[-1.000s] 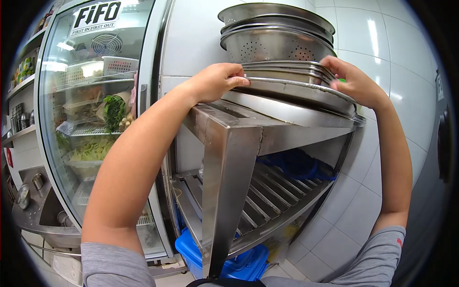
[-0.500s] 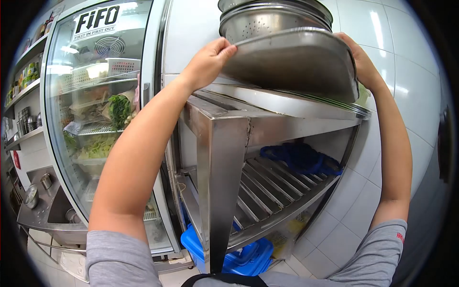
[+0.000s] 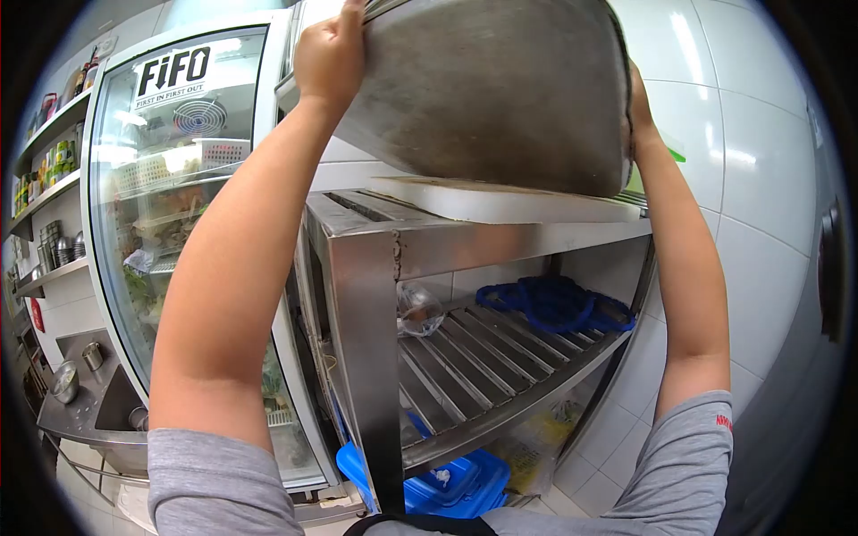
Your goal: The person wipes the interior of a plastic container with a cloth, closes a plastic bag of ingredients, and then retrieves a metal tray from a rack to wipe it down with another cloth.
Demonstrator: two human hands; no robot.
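Note:
A large grey metal tray (image 3: 492, 98) is raised and tilted over the rack, its underside facing me. My left hand (image 3: 331, 58) is closed around its left edge near the top of the view. Along the opposite edge, my right hand (image 3: 637, 107) grips the tray, with most of its fingers hidden behind the rim. Below the tray, a thick white board (image 3: 500, 204) lies on the top shelf of the steel rack (image 3: 362, 357). What the tray carries is out of sight.
A glass-door fridge (image 3: 192, 179) with food stands at the left, near a steel sink (image 3: 116, 406). The lower slatted shelf holds blue netted cloth (image 3: 554, 302) and a clear plastic bag (image 3: 418, 310). Blue plastic lids (image 3: 460, 482) lie underneath. A tiled wall (image 3: 764, 188) borders the right.
Both hands have lifted the tray up and to the left, showing more of its underside. The perforated steel colanders above it have gone out of view. My view has shifted slightly.

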